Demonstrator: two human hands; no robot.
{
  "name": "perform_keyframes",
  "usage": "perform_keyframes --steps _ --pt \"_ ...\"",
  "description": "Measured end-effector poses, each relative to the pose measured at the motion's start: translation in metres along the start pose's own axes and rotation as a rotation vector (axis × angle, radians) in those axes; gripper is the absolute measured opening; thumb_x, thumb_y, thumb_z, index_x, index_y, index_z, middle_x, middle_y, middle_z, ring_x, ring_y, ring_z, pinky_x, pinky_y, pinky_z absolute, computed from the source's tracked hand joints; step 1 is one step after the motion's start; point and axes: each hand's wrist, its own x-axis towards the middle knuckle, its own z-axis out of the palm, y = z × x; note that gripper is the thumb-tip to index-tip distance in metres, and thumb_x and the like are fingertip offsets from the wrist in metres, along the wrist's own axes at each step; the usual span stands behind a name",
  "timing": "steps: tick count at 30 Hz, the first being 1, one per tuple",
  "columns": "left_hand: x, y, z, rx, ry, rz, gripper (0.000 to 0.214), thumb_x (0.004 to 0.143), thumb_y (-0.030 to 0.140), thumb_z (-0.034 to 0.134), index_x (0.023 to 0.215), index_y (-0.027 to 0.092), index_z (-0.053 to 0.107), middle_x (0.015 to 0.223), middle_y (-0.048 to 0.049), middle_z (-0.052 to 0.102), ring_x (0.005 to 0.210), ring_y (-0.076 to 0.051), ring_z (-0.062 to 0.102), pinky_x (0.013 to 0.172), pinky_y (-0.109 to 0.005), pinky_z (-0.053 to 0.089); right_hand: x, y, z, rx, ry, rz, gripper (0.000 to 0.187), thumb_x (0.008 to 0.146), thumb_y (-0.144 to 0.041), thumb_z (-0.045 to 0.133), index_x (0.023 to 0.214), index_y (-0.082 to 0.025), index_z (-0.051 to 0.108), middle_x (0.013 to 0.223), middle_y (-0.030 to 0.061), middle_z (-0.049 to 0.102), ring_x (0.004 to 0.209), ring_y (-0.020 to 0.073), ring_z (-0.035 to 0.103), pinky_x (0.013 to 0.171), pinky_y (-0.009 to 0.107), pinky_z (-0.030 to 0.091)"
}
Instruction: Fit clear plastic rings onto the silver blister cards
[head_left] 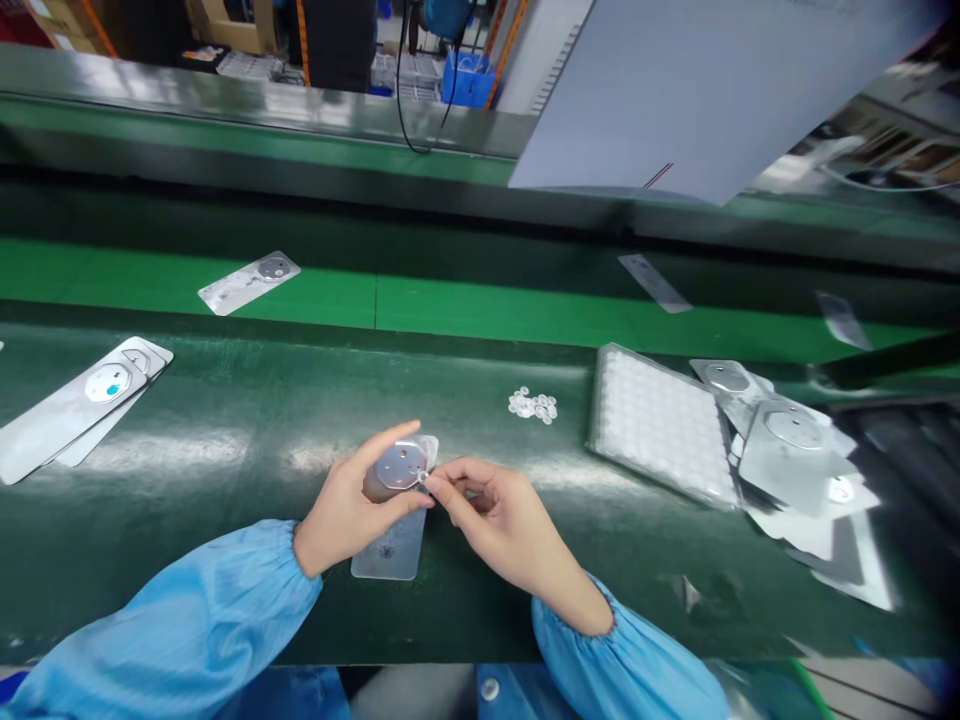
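On the green bench in front of me lies a flat silver phone back cover (388, 560) with a large round camera plate (401, 464) at its far end. My left hand (352, 500) grips that end, thumb and fingers on either side of the plate. My right hand (495, 515) pinches a small clear piece (423, 478) at the plate's right edge; its exact shape is partly hidden by the fingertips. A loose cluster of small clear round pieces (532, 405) lies farther off, to the right of both hands.
To the right stand a clear tray (660, 425) of white round items and a pile of similar covers (795, 440). Stacked covers (94, 400) lie at left. More covers, one here (251, 282), rest on the green conveyor belt (450, 310). A white sheet (660, 90) hangs above.
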Motion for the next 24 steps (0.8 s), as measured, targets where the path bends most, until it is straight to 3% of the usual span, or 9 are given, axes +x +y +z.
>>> perform_keyframes --steps 5,11,16,18,20,22,24 --pt "-0.002 0.004 0.001 -0.033 -0.013 -0.025 0.091 0.081 0.034 0.083 0.160 0.029 0.037 0.122 -0.0077 0.074 0.106 -0.029 0.071 0.098 -0.039 0.055 0.005 -0.005 0.002 -0.105 0.016 -0.054 0.030 0.100 -0.039 0.057 0.080 -0.019 0.070 0.070 0.0021 0.068 0.060 0.0148 0.059 0.053 0.025 0.045" --pt "-0.004 -0.003 0.001 -0.073 -0.037 -0.045 0.107 0.081 0.031 0.082 0.166 0.026 0.017 0.117 -0.0083 0.075 0.098 -0.026 0.072 0.097 -0.038 0.055 0.006 -0.007 0.003 -0.100 0.024 0.007 0.030 0.098 -0.039 0.060 0.078 -0.019 0.070 0.069 0.0014 0.069 0.058 0.0143 0.059 0.050 0.024 0.042" --pt "-0.003 -0.010 0.000 -0.128 -0.066 0.031 0.113 0.084 0.030 0.081 0.166 0.024 0.003 0.105 -0.0065 0.077 0.089 -0.021 0.072 0.087 -0.033 0.058 0.009 -0.012 0.000 -0.102 0.027 0.058 0.030 0.094 -0.042 0.065 0.076 -0.019 0.072 0.068 0.0021 0.071 0.057 0.0144 0.062 0.052 0.025 0.043" --pt "-0.002 -0.009 -0.001 -0.176 -0.053 0.004 0.105 0.087 0.033 0.078 0.166 0.024 0.008 0.101 -0.0050 0.076 0.083 -0.018 0.070 0.079 -0.029 0.057 0.013 -0.012 -0.004 -0.101 0.066 0.071 0.033 0.089 -0.045 0.072 0.069 -0.018 0.067 0.063 0.0012 0.068 0.053 0.0133 0.058 0.050 0.025 0.042" --pt "0.000 -0.008 -0.003 -0.224 -0.043 -0.052 0.085 0.088 0.037 0.077 0.160 0.020 0.034 0.098 -0.0056 0.076 0.077 -0.016 0.069 0.073 -0.026 0.056 0.019 -0.009 -0.007 -0.047 0.103 0.085 0.036 0.081 -0.048 0.081 0.070 -0.019 0.063 0.061 -0.0005 0.065 0.051 0.0123 0.056 0.049 0.024 0.042" --pt "0.003 -0.007 -0.004 -0.262 -0.052 -0.114 0.054 0.087 0.043 0.077 0.131 0.013 0.065 0.091 -0.0071 0.076 0.074 -0.017 0.068 0.066 -0.025 0.055 0.024 -0.002 -0.008 0.096 0.070 0.103 0.041 0.077 -0.054 0.083 0.079 -0.019 0.064 0.063 -0.0007 0.065 0.052 0.0132 0.058 0.048 0.023 0.045" --pt "0.007 -0.009 -0.004 -0.291 -0.050 -0.162 0.038 0.085 0.047 0.078 0.097 0.011 0.072 0.080 -0.0067 0.074 0.069 -0.017 0.067 0.061 -0.024 0.052 0.025 0.007 -0.003 0.262 -0.007 0.106 0.048 0.081 -0.065 0.075 0.085 -0.018 0.066 0.067 0.0018 0.066 0.057 0.0153 0.062 0.049 0.024 0.050"
